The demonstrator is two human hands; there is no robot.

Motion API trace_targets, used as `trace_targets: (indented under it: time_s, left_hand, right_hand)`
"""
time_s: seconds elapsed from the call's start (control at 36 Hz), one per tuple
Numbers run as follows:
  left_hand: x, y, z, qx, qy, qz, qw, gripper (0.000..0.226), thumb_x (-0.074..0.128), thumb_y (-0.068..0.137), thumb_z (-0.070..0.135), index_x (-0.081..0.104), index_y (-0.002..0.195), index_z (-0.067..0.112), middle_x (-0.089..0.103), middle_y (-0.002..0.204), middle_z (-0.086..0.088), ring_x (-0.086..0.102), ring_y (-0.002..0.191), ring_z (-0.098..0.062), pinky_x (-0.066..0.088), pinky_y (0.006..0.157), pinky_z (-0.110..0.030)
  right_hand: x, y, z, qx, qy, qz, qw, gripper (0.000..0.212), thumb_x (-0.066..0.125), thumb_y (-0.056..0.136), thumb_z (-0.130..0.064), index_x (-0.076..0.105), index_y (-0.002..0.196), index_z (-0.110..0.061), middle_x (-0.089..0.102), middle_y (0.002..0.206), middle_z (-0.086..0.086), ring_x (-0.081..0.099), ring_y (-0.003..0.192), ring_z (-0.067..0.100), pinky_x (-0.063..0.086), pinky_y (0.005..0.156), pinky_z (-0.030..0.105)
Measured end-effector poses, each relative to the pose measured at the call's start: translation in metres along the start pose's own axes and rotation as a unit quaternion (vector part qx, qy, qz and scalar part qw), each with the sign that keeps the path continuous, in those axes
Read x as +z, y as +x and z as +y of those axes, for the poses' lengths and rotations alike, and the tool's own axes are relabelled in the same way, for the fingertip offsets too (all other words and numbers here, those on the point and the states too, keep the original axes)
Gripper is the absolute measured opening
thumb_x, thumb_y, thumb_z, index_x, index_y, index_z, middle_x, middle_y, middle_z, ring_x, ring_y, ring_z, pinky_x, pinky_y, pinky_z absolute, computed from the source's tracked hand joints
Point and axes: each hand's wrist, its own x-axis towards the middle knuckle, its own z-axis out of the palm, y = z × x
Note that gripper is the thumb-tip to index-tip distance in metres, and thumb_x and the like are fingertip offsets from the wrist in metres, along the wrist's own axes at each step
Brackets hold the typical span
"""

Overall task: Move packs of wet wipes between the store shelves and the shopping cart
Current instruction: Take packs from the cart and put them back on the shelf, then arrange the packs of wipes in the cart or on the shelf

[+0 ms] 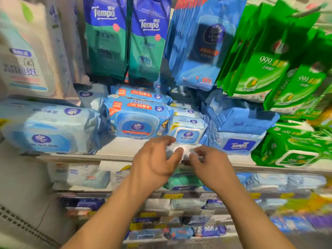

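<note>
Both hands are raised in front of a store shelf stocked with wet wipes. My left hand and my right hand hover close together at the shelf's front edge, fingers loosely curled, holding nothing. Just behind the fingertips sits a small light-blue pack of wipes with a white lid. A larger blue Vinda pack lies to its left, with another stacked behind it. No shopping cart is in view.
A wide pale-blue pack lies at the left, blue Tempo packs and green packs at the right. Hanging Tempo bags, blue sachets and green sachets overhang the shelf. Lower shelves hold more packs.
</note>
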Motion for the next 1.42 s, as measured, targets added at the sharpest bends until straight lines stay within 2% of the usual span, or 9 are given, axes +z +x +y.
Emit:
trace_targets:
  time_s: [0.22, 0.39, 0.5, 0.81, 0.94, 1.14, 1.25, 1.33, 1.42]
  left_hand:
    - [-0.001, -0.031, 0.015, 0.009, 0.095, -0.004, 0.995, 0.064, 0.043, 0.081, 0.068, 0.062, 0.128, 0.029, 0.067, 0.123, 0.006, 0.056, 0.119, -0.021, 0.047, 0.097, -0.035]
    - [-0.004, -0.069, 0.044, -0.022, 0.21, 0.021, 0.977, 0.071, 0.041, 0.08, 0.073, 0.055, 0.135, 0.031, 0.059, 0.132, 0.007, 0.048, 0.122, -0.023, 0.044, 0.101, -0.039]
    - [0.005, -0.101, 0.065, -0.047, 0.255, 0.021, 0.965, 0.071, 0.046, 0.084, 0.074, 0.051, 0.138, 0.029, 0.055, 0.136, 0.005, 0.046, 0.124, -0.024, 0.043, 0.102, -0.04]
    - [0.006, -0.229, 0.075, -0.186, 0.296, 0.01, 0.937, 0.074, 0.047, 0.085, 0.075, 0.046, 0.145, 0.033, 0.05, 0.144, 0.006, 0.045, 0.132, -0.023, 0.043, 0.106, -0.041]
    - [-0.031, -0.288, 0.059, -0.275, 0.287, 0.038, 0.917, 0.077, 0.049, 0.083, 0.079, 0.049, 0.142, 0.03, 0.053, 0.138, 0.004, 0.048, 0.128, -0.025, 0.045, 0.105, -0.041]
    - [-0.099, -0.378, 0.028, -0.362, 0.262, 0.094, 0.89, 0.073, 0.05, 0.085, 0.076, 0.045, 0.144, 0.032, 0.049, 0.147, 0.002, 0.045, 0.134, -0.025, 0.045, 0.105, -0.042]
    - [-0.141, -0.428, 0.001, -0.413, 0.241, 0.125, 0.869, 0.084, 0.046, 0.082, 0.08, 0.038, 0.151, 0.033, 0.045, 0.152, 0.006, 0.044, 0.138, -0.021, 0.045, 0.107, -0.045]
    - [-0.179, -0.479, -0.025, -0.447, 0.224, 0.148, 0.853, 0.081, 0.045, 0.081, 0.08, 0.041, 0.147, 0.034, 0.048, 0.146, 0.007, 0.047, 0.132, -0.02, 0.048, 0.104, -0.044]
    - [-0.216, -0.53, -0.051, -0.483, 0.217, 0.164, 0.832, 0.083, 0.044, 0.083, 0.081, 0.038, 0.15, 0.034, 0.046, 0.15, 0.005, 0.045, 0.135, -0.022, 0.045, 0.107, -0.046]
  right_hand:
    - [-0.016, -0.04, 0.024, 0.011, 0.028, 0.007, 1.0, 0.03, 0.063, 0.096, -0.036, 0.069, 0.12, -0.019, 0.073, 0.116, -0.002, 0.066, 0.107, 0.017, 0.042, 0.083, 0.022]
    - [-0.026, -0.064, 0.044, 0.022, 0.008, -0.019, 1.0, 0.041, 0.057, 0.096, -0.046, 0.062, 0.132, -0.025, 0.066, 0.133, 0.001, 0.059, 0.122, 0.023, 0.045, 0.101, 0.032]
    - [-0.03, -0.086, 0.055, 0.005, 0.018, -0.051, 0.999, 0.049, 0.055, 0.096, -0.047, 0.057, 0.14, -0.025, 0.058, 0.144, 0.0, 0.051, 0.134, 0.019, 0.034, 0.111, 0.025]
    - [-0.009, -0.172, 0.058, -0.146, -0.021, -0.152, 0.977, 0.043, 0.052, 0.094, -0.051, 0.061, 0.13, -0.03, 0.069, 0.121, -0.002, 0.064, 0.108, 0.022, 0.055, 0.087, 0.038]
    - [0.002, -0.203, 0.021, -0.214, -0.037, -0.213, 0.953, 0.049, 0.052, 0.098, -0.044, 0.053, 0.144, -0.025, 0.058, 0.144, 0.001, 0.056, 0.127, 0.024, 0.048, 0.102, 0.039]
    - [0.024, -0.255, -0.076, -0.29, -0.097, -0.271, 0.913, 0.056, 0.048, 0.1, -0.05, 0.041, 0.152, -0.029, 0.052, 0.15, 0.002, 0.053, 0.132, 0.026, 0.044, 0.105, 0.035]
    - [0.045, -0.289, -0.131, -0.31, -0.07, -0.274, 0.908, 0.058, 0.047, 0.099, -0.055, 0.035, 0.154, -0.038, 0.064, 0.106, -0.004, 0.061, 0.094, 0.018, 0.05, 0.085, 0.033]
    - [0.064, -0.325, -0.184, -0.341, -0.09, -0.296, 0.888, 0.06, 0.043, 0.1, -0.058, 0.03, 0.156, -0.04, 0.053, 0.147, -0.005, 0.054, 0.128, 0.022, 0.049, 0.099, 0.039]
    - [0.086, -0.362, -0.236, -0.381, -0.105, -0.304, 0.867, 0.061, 0.045, 0.099, -0.058, 0.031, 0.155, -0.039, 0.058, 0.143, -0.001, 0.06, 0.119, 0.024, 0.055, 0.092, 0.04]
